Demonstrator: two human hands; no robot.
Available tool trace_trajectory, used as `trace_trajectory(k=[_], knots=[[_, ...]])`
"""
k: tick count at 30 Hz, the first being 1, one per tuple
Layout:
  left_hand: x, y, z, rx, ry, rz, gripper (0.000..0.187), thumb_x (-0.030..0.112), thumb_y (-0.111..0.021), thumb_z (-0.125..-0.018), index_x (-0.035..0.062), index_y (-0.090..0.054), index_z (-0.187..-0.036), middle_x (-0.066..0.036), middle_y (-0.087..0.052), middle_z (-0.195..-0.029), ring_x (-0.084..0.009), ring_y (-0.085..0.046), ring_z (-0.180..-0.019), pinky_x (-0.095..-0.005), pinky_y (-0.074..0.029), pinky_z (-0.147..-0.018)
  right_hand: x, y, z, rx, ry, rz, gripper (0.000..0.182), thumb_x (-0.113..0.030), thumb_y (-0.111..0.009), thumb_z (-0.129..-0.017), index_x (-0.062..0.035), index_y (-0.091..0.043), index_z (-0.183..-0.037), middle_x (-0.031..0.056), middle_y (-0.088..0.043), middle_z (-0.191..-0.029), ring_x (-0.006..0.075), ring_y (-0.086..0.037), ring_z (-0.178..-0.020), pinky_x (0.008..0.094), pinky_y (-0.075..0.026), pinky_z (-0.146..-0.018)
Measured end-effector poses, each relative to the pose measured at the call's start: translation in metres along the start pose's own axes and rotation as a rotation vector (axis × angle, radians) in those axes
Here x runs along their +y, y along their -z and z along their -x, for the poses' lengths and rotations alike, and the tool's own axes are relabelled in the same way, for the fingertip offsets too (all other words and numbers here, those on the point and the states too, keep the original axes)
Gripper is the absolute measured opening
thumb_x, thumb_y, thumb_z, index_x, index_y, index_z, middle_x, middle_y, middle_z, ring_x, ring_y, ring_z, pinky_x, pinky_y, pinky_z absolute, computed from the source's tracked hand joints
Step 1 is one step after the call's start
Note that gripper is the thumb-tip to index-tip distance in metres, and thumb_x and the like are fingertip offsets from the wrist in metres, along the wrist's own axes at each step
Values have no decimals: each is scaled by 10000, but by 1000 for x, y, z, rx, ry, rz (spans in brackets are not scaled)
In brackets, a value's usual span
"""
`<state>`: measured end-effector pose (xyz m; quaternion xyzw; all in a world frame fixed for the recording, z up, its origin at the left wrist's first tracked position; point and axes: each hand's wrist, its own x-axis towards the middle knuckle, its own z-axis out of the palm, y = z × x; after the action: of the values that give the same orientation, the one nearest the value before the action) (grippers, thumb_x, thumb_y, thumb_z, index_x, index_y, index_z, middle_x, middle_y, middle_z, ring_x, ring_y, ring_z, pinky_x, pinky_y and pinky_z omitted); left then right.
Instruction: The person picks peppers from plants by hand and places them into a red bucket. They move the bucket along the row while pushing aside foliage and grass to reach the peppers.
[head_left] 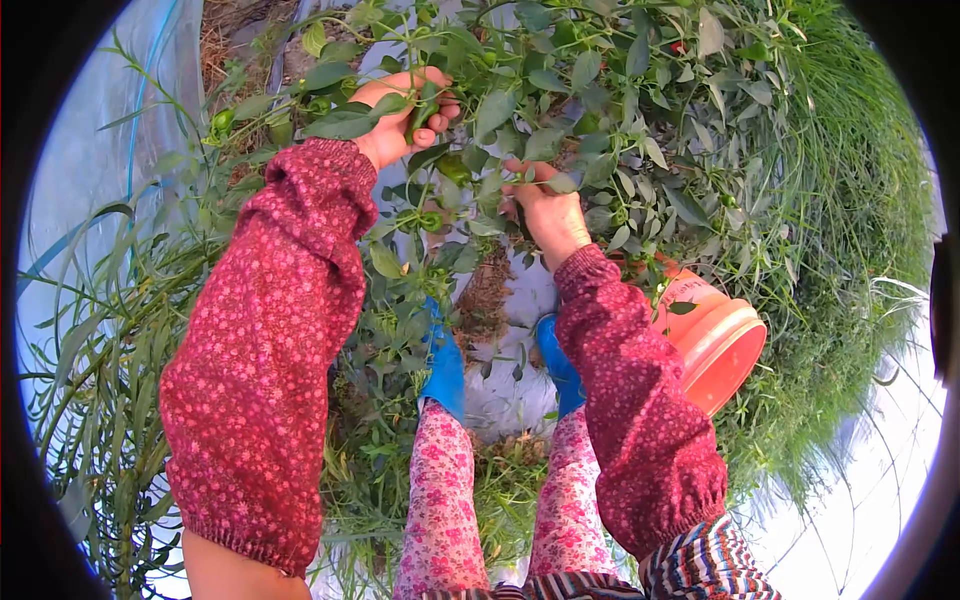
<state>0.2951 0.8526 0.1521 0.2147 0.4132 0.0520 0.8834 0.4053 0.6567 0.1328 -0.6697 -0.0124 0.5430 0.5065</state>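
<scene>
My left hand is up among the leaves of a pepper plant, its fingers curled round a long green pepper. Lower and to the right, my right hand reaches into the same foliage with its fingers bent together; leaves cover part of the fingertips, and what they hold is hidden. Between the two hands hangs another green pepper, partly behind leaves. A smaller green pepper shows at the far left of the plant.
An orange bucket lies tilted beside my right forearm. Blue shoes stand on pale ground sheeting below the plant. Tall grass lines the right side, and long-leaved plants grow at left by clear plastic film.
</scene>
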Motion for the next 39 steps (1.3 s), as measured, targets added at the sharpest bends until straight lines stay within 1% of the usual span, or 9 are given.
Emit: trace_trajectory(k=[8, 9, 16, 18, 24, 26, 28, 30, 39], knots=[[-8, -7, -4, 66, 16, -84, 202, 217, -569, -859, 44, -562, -962, -113, -563, -799, -161, -476, -583, -258, -360, -436, -16, -22, -35, -396, 353, 498, 197, -167, -616, -786, -9, -620, -902, 89, -663, -801, 202, -624, -760, 326, -482, -688], [-10, -6, -6, 69, 19, -84, 202, 217, -569, -859, 44, -562, -962, -113, -563, -799, -161, -476, -583, -258, -360, -436, -22, -24, -37, -408, 518, 924, 321, -266, -663, -751, -31, -604, -963, 123, -660, -901, 277, -629, -841, 372, -490, -736], [-16, -14, -5, 93, 5, -149, 192, 227, -543, -867, 77, -548, -987, -106, -555, -857, -151, -464, -620, -230, -360, -469, -42, -57, -18, -443, 294, 1847, 436, -327, -645, -714, -64, -577, -1055, 132, -624, -1029, 286, -607, -958, 385, -499, -797], [-12, -8, -9, 93, 15, -188, 180, 233, -528, -876, 86, -557, -976, -115, -557, -864, -156, -477, -631, -232, -369, -475, -38, -50, -7, -390, 327, 1821, 360, -327, -612, -731, -68, -614, -983, 130, -619, -998, 295, -606, -932, 395, -493, -776], [-7, 8, -6, -35, -8, -147, 181, 194, -512, -890, 84, -573, -1021, -134, -549, -889, -181, -502, -696, -240, -386, -499, 7, -17, 13, 76, 724, 789, 326, -184, -670, -663, -65, -584, -955, 128, -602, -940, 337, -587, -857, 378, -460, -826], [-7, 9, -6, -32, 3, -132, 182, 185, -509, -892, 80, -572, -1027, -139, -547, -897, -186, -501, -702, -241, -385, -503, 16, -13, 14, 61, 733, 687, 311, -112, -661, -689, -65, -559, -980, 86, -599, -913, 237, -600, -814, 326, -472, -783], [-8, 8, -5, -30, 15, -121, 184, 175, -506, -893, 76, -571, -1033, -144, -546, -904, -191, -501, -708, -243, -384, -506, 14, -11, 31, -111, 416, 296, 303, -39, -643, -708, -65, -549, -995, 37, -588, -899, 117, -567, -801, 264, -462, -742], [-14, 9, -7, -47, 28, -109, 196, 179, -504, -896, 63, -567, -1040, -158, -546, -931, -195, -503, -714, -249, -382, -507, 12, -8, 45, -161, 371, 251, 267, -1, -629, -726, -59, -549, -974, 5, -571, -887, 58, -516, -797, 229, -446, -713], [-24, -5, -5, 55, 39, -121, 194, 194, -528, -880, 47, -583, -994, -151, -584, -890, -189, -504, -682, -251, -380, -512, 4, 2, 76, 73, 860, 496, 184, 5, -672, -692, -46, -588, -847, 95, -596, -905, 220, -594, -790, 288, -468, -730]])
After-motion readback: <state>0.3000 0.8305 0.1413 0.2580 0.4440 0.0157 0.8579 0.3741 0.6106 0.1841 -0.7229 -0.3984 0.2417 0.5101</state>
